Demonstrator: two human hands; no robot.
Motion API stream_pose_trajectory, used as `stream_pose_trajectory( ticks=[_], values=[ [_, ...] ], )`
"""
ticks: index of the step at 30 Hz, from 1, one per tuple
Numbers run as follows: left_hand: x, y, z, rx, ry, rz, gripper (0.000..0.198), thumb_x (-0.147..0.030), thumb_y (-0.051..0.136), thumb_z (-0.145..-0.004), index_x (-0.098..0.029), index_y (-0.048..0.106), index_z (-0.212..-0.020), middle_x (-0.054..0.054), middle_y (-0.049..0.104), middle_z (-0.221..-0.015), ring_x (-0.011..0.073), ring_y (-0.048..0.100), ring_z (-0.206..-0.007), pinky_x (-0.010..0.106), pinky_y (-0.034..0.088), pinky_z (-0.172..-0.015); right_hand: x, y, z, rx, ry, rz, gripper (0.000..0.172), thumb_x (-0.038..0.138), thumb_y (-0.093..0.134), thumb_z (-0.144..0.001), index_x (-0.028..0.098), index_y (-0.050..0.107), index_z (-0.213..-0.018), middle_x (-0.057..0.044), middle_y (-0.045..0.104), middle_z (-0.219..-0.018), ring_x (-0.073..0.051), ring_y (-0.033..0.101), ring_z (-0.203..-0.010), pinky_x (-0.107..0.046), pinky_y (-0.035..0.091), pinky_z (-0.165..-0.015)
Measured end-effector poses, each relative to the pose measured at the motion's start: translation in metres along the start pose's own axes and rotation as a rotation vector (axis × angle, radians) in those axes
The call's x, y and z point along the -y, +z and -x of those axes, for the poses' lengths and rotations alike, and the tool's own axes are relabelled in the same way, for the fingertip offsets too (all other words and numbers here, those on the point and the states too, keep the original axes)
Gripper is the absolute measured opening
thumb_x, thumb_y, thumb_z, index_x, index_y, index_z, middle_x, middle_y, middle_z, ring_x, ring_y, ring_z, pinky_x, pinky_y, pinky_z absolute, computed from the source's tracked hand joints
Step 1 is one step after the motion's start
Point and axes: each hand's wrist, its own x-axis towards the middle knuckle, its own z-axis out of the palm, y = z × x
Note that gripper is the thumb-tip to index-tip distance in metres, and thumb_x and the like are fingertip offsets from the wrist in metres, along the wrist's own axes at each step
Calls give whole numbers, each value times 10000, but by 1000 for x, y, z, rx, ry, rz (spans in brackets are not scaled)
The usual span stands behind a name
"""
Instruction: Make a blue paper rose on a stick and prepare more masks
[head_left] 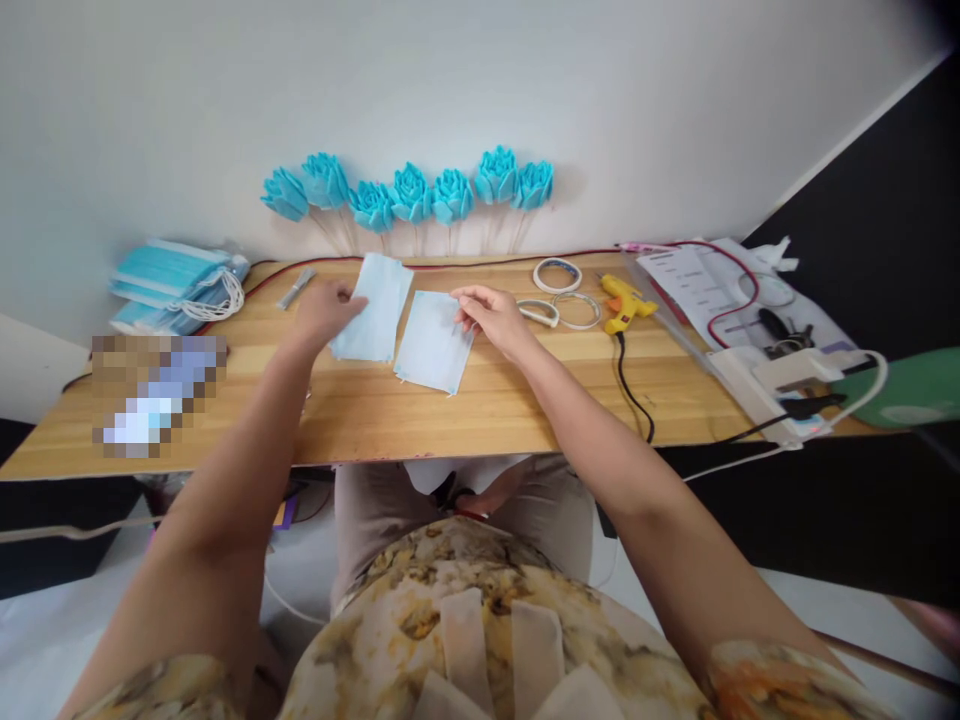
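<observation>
Two pale blue rectangular sheets that look like mask fabric are side by side in front of me. My left hand [328,312] is closed on the left edge of the left sheet [376,315], thumb on top. The right sheet [429,350] is slightly lower, with small blue marks and short white bits at its corners. Fingers of my right hand [496,316] are pinched at its upper right corner.
Several blue handmade flowers [412,192] on thin stems lean against the wall. At left is a pile of masks [169,285]. Tape rolls [556,275], a yellow glue gun [625,304] with a black cord, and a power strip [776,395] lie to the right.
</observation>
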Motion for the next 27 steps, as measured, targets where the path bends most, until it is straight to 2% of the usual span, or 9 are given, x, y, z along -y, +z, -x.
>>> stream_pose_trajectory(
  ticks=[2,4,8,10,13,16,20,23,27],
  values=[
    [-8,0,5,-86,73,310,123,-304,725,-797,-211,646,-782,33,688,-777,218,618,-755,300,457,-663,1,1,1,-2,-14,-21,312,441,704,-932,200,743,-1126,-26,784,-877,-125,695,-719,-214,519,-579],
    [-20,4,12,-105,134,598,145,-317,747,-803,-210,655,-838,30,708,-815,196,628,-742,276,476,-641,4,4,3,12,-30,-61,444,503,727,-911,208,714,-1243,-65,803,-1060,-168,743,-917,-252,588,-699],
    [-53,24,29,-83,182,887,243,-344,813,-795,-202,620,-836,19,690,-791,163,624,-700,248,484,-608,13,10,9,90,-83,-141,747,621,774,-834,261,586,-1461,-80,710,-1408,-250,662,-1302,-389,597,-1014],
    [-66,37,38,-48,210,956,288,-384,828,-802,-197,614,-854,21,690,-801,161,635,-705,249,493,-610,16,12,11,101,-129,-179,862,652,812,-772,277,535,-1498,-72,679,-1458,-268,626,-1361,-429,557,-1103],
    [-80,56,46,-42,276,1030,355,-441,848,-795,-191,605,-866,22,692,-816,153,637,-707,243,491,-612,17,14,11,54,-182,-229,952,653,842,-724,287,463,-1517,-77,712,-1385,-272,659,-1305,-434,558,-1101],
    [-86,71,47,-70,296,1094,386,-458,863,-784,-191,599,-873,12,687,-821,141,636,-717,234,493,-635,15,12,8,-39,-206,-288,915,627,848,-710,297,435,-1456,-59,755,-1216,-252,713,-1159,-413,592,-1017],
    [-89,84,43,-68,209,1270,373,-381,885,-752,-206,615,-939,15,731,-951,165,697,-894,255,549,-792,13,9,5,-182,-256,-287,609,572,824,-730,284,520,-1172,-2,734,-994,-208,723,-962,-364,596,-909],
    [-90,87,40,78,92,1435,419,-353,893,-723,-217,645,-1033,52,769,-1113,240,722,-1071,344,593,-921,13,7,5,-223,-271,-252,471,524,810,-744,265,552,-1041,5,729,-944,-200,712,-924,-354,583,-889],
    [-89,85,34,320,-40,1525,418,-370,877,-758,-193,690,-1087,105,787,-1169,327,718,-1178,456,604,-1021,15,5,6,-213,-282,-261,467,473,807,-748,249,596,-1100,-26,763,-1053,-215,714,-1001,-369,566,-946]
  ],
)
